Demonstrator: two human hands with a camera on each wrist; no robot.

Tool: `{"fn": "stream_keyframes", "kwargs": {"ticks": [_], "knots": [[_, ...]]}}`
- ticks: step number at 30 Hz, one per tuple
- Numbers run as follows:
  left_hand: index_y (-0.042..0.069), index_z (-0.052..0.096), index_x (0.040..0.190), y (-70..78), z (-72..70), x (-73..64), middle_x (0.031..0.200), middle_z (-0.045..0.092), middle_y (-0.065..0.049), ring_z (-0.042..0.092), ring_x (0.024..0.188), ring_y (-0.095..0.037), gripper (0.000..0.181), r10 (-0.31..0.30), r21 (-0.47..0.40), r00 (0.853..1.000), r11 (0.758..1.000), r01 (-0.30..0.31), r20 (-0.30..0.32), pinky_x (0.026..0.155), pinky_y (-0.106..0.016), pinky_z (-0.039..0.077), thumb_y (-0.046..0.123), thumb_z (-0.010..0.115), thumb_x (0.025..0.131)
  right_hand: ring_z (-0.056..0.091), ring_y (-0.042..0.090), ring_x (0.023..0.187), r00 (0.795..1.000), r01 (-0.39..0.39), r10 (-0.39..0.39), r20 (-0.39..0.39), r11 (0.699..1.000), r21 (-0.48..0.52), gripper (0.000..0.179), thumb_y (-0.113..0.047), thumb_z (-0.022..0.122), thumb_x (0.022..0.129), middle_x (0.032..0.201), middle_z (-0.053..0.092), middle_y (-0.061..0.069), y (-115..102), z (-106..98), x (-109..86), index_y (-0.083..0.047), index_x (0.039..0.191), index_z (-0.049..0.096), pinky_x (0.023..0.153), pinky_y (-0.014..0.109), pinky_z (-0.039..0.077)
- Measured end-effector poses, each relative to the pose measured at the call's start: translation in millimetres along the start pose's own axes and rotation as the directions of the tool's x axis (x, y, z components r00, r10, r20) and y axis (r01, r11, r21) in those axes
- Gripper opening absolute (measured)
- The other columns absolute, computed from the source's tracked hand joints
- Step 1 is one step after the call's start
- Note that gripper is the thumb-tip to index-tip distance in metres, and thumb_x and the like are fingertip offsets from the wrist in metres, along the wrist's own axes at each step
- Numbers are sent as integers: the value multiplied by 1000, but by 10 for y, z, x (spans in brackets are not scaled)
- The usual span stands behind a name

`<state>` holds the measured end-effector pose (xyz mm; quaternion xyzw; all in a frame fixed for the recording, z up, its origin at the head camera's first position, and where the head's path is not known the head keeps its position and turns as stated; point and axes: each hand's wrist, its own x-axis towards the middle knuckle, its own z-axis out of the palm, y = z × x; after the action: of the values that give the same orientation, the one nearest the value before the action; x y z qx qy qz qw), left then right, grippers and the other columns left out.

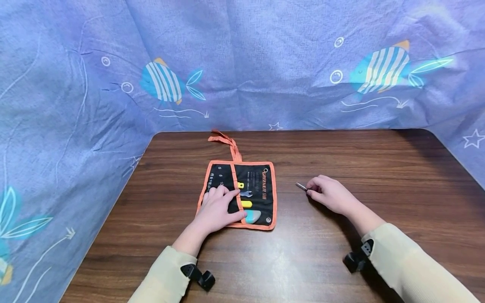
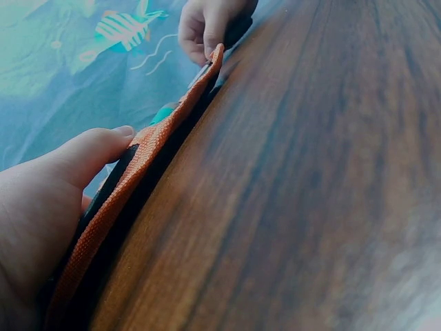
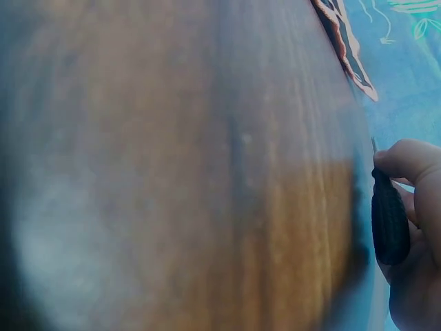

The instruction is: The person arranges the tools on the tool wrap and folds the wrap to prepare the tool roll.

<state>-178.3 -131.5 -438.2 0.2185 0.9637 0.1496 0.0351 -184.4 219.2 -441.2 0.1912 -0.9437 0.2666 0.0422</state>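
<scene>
A black fabric tool pouch [image 1: 257, 179] with orange edging lies unrolled on the table. My left hand [image 1: 217, 208] rests on its pocket flap, fingers spread, thumb at the pocket's edge beside a teal and grey cutter [image 1: 253, 216]. From the pockets also stick out a wrench head [image 1: 247, 194], a yellow handle [image 1: 246, 204] and a smaller yellow end [image 1: 241, 185]. To the right of the pouch, my right hand [image 1: 333, 195] holds a screwdriver [image 3: 390, 221] with a dark handle. Its thin metal shaft [image 1: 301, 186] points left toward the pouch; the tip is apart from it.
Brown wood-grain table [image 1: 341, 155] lies under everything. Orange ties [image 1: 233, 147] trail from the pouch's far edge. A blue fish-print cloth [image 1: 265, 75] hangs behind the table and along its left side. Black camera mounts [image 1: 198, 277] sit on both wrists.
</scene>
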Motion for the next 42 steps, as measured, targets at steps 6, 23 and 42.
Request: {"fn": "stream_keyframes", "kwargs": {"ticks": [6,23,42], "knots": [[22,52,135,-4,3,-1,93,39,6,32,83,-18,76,-4,-3,1000,1000,4,1,70,-34,28,70,56,77,52,9,71,1000,16,-16,-4,1000,-9,5,-13,65,84,80,54,-7,-30,4,53,-13,89,65,66,32,43],[22,53,135,-19,9,-6,94,40,5,33,84,-18,77,-13,-25,1000,1000,13,2,70,-33,29,71,56,75,55,13,78,996,70,-67,63,997,-40,7,-13,64,86,85,57,-2,-220,72,300,-11,92,66,73,38,45],[21,52,135,-9,15,-8,94,40,6,31,81,-17,77,21,1,1000,1000,-20,-13,68,-33,28,71,54,77,50,12,74,977,190,-183,105,980,-56,7,-8,66,83,83,55,-4,-332,198,465,-12,88,64,69,35,44]]}}
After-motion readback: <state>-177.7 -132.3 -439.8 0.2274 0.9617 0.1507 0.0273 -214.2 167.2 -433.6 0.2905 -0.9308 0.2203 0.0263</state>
